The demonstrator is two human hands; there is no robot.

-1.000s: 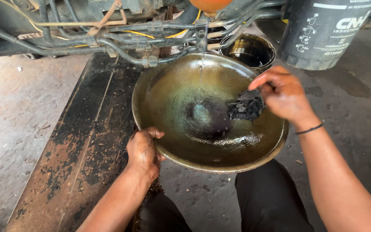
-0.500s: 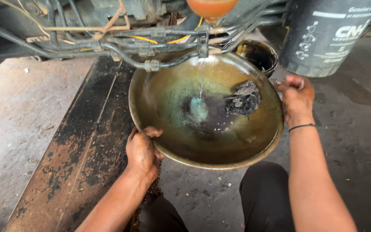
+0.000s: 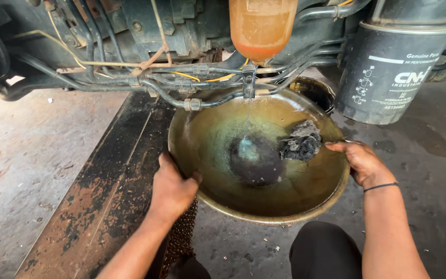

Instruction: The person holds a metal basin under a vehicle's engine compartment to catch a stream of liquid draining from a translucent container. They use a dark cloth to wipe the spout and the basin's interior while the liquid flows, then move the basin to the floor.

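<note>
— Pan (image 3: 218, 129) first: where do you have it?

— Your wide brass-coloured pan sits in the middle of the frame, under the machine's pipes (image 3: 181, 98). Your left hand (image 3: 171, 188) curls over its near-left rim, thumb inside; the fingers go under the edge and are hidden. Your right hand (image 3: 363, 164) lies on the right rim, fingers bent along the edge; you cannot tell how firmly it grips.

— What is inside?

— A dark pool (image 3: 256, 161) at the bottom, with a thin stream falling into it from the orange translucent bowl (image 3: 261, 28) at upper centre, whose top is cut off. A black oily rag (image 3: 300, 144) lies on the inner wall, just beside your right fingers, not quite touching.

— Anything else hard to make out?

— A second dark container (image 3: 318, 92) is mostly hidden behind the pan's far rim. The black cylindrical filter (image 3: 396, 67) at upper right is cropped on top. Your knee (image 3: 323, 250) covers the floor (image 3: 27, 155) at the bottom.
</note>
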